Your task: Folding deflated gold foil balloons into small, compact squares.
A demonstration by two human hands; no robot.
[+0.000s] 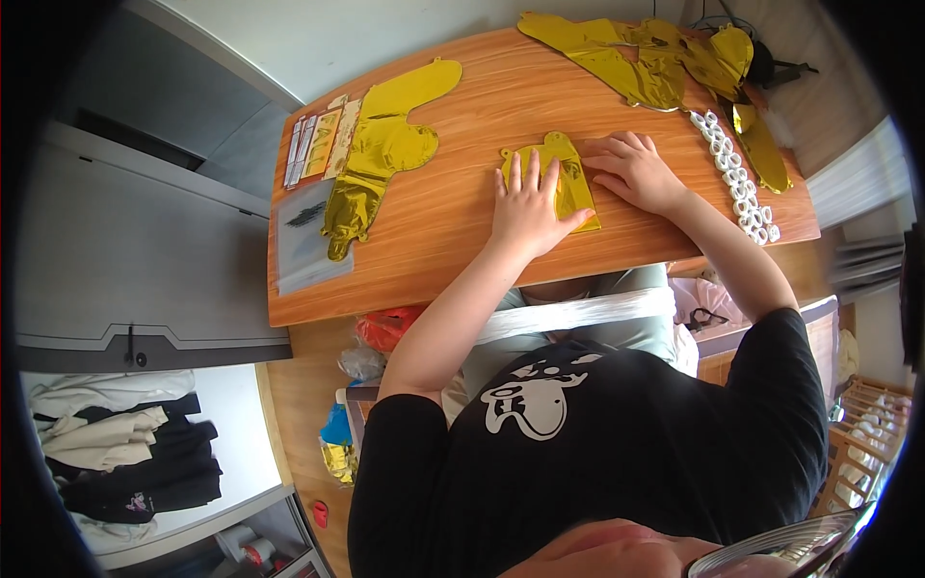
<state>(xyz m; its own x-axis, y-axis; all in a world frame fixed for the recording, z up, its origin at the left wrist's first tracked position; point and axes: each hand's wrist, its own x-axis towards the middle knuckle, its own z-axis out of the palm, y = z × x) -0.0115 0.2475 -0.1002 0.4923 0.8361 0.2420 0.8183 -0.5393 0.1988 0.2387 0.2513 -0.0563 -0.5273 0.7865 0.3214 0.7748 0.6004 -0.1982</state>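
Note:
A folded gold foil balloon (576, 197) lies flat on the wooden table in front of me. My left hand (530, 207) rests palm down on it, fingers spread, covering its left part. Just right of the foil, my right hand (636, 171) is low over the tabletop, fingers loosely bent and apart, with nothing visible in them. To the left a long flat gold foil balloon (385, 144) is laid out. More gold foil balloons (636, 63) are piled at the far right.
Small white ribbon rolls (734, 178) stand in rows along the right side of the table (453, 241). At its left edge are clear plastic bags (313, 250) and a printed card pack (316, 144). A white strand bundle (578, 316) crosses my lap.

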